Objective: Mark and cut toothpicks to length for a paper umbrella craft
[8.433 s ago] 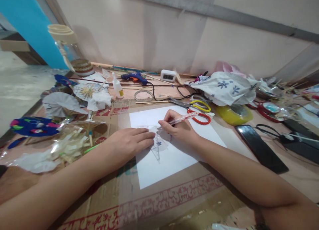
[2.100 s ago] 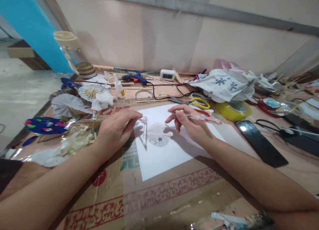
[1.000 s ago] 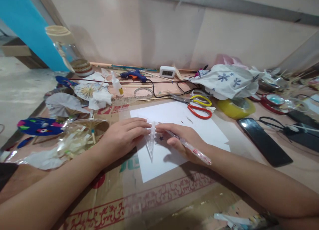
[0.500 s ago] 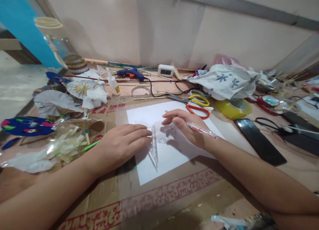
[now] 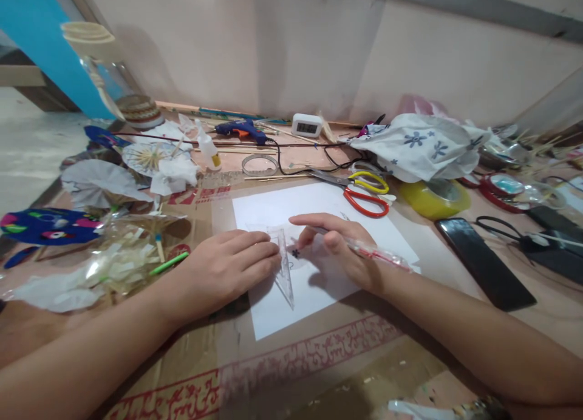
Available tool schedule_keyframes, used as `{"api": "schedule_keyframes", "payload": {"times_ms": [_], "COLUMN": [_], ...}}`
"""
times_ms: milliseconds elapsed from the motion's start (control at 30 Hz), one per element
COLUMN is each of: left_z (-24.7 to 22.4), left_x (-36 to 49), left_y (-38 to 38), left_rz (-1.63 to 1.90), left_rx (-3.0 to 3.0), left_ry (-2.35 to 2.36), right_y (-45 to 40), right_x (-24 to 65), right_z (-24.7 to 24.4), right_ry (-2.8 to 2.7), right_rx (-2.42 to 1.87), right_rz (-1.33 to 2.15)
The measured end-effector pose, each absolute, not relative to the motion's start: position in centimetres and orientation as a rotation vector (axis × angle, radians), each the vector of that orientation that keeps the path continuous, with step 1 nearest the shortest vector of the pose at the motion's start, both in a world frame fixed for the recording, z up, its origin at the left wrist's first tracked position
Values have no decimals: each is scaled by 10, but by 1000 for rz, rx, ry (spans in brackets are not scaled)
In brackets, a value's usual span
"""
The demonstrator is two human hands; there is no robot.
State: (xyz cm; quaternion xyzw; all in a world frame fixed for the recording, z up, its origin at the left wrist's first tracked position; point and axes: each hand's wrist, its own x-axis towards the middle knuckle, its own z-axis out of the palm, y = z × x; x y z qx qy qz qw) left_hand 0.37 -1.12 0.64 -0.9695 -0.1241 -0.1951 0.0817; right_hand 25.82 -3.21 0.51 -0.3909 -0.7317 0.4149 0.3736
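A white sheet of paper (image 5: 319, 289) lies on cardboard in front of me. My left hand (image 5: 234, 268) lies flat, its fingertips over a clear triangular ruler (image 5: 286, 274) on the sheet. Right of the ruler, a small piece with a dark flower print (image 5: 296, 253) rests on the paper, partly hidden by my right hand (image 5: 344, 244). That hand holds a pen with a clear, red-marked barrel (image 5: 385, 255) between thumb and fingers, the barrel lying back across the wrist.
Red-and-yellow scissors (image 5: 365, 201), yellow tape (image 5: 435, 198) and a black phone (image 5: 485, 262) lie to the right. Behind are a glue bottle (image 5: 208, 147), a blue glue gun (image 5: 239, 130) and a white clock (image 5: 306, 125). Paper fans (image 5: 102, 183) and scraps crowd the left.
My right hand has shifted its fingers over the flower-printed piece, covering more of it. My left hand stays on the ruler. The whole view has moved slightly.
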Motion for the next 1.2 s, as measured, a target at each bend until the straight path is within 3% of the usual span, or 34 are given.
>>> {"api": "schedule_keyframes", "payload": {"times_ms": [100, 533, 1200], "left_z": [6, 14, 10], "left_x": [5, 3, 4], "left_y": [-12, -15, -13], "left_rz": [-560, -318, -370], "left_rx": [-2887, -2901, -2955], "left_ry": [-369, -323, -343], "right_y": [-34, -34, -33], "right_x": [254, 251, 250], "right_z": [6, -4, -2], "right_ry": [-1933, -1776, -1911], "right_rx": [-1000, -1159, -1260], "right_rz": [968, 1135, 998]}}
